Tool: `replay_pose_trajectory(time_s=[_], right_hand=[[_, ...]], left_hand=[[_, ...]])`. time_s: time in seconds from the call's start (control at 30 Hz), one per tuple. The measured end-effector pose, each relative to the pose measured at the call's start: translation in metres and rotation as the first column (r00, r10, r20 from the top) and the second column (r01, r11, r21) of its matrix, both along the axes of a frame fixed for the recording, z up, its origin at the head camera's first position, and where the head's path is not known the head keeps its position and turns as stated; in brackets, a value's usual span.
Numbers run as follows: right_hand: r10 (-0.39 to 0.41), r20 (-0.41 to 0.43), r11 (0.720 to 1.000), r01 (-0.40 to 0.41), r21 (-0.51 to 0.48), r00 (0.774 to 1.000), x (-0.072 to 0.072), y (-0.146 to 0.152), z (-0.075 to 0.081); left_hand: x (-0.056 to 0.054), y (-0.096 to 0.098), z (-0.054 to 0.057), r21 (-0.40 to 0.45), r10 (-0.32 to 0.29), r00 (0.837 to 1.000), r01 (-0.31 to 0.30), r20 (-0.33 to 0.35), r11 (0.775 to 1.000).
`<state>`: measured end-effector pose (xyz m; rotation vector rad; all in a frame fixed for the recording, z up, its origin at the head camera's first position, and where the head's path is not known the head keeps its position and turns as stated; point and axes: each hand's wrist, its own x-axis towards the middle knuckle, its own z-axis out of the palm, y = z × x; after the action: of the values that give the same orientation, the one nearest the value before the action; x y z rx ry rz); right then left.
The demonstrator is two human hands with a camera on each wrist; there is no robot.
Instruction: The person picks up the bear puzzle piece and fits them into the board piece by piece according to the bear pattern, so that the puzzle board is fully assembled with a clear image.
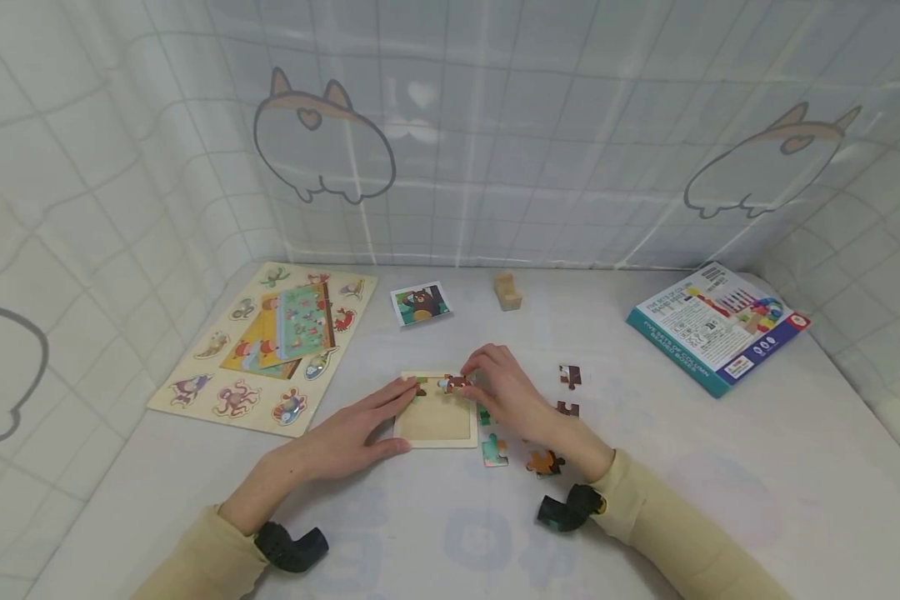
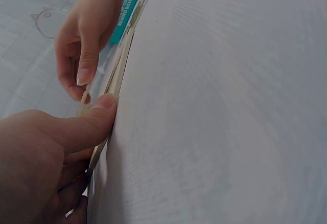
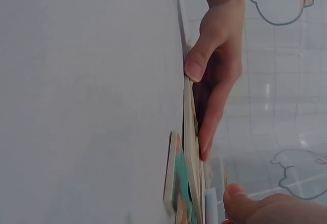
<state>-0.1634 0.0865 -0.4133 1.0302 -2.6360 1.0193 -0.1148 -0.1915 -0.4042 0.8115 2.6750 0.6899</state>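
Observation:
A shallow square wooden puzzle tray (image 1: pixel 437 443) lies in front of me. My left hand (image 1: pixel 352 437) holds its left side, thumb near the lower left corner and fingertips at the upper left. A green and brown puzzle piece (image 1: pixel 421 387) sits inside beside those fingertips. My right hand (image 1: pixel 506 392) pinches a brown and light blue puzzle piece (image 1: pixel 454 383) over the tray's upper right part. In the right wrist view, the right thumb (image 3: pixel 237 196) and the piece's thin edge show. The left wrist view shows the left thumb (image 2: pixel 97 124) on the tray's edge.
Loose puzzle pieces (image 1: pixel 494 451) lie right of the tray, some partly behind the right hand. A bear picture card (image 1: pixel 420 303) and a small wooden block (image 1: pixel 507 292) stand farther back. A sea-animal board (image 1: pixel 258 417) lies left, a boxed set (image 1: pixel 712 329) right.

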Motion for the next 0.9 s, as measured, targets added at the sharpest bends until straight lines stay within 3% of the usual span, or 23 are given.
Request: replay_pose_trajectory(time_s=[0.4,0.9], right_hand=[[-0.005,0.055,1.0,0.005,0.007,0.998,0.0,-0.028,0.003],[-0.004,0.061,1.0,0.003,0.022,0.998,-0.001,-0.033,-0.004]], left_hand=[[-0.001,0.001,0.0,-0.006,0.005,1.0,-0.005,0.011,1.0],[-0.001,0.001,0.0,-0.009,0.017,1.0,-0.017,0.003,1.0]])
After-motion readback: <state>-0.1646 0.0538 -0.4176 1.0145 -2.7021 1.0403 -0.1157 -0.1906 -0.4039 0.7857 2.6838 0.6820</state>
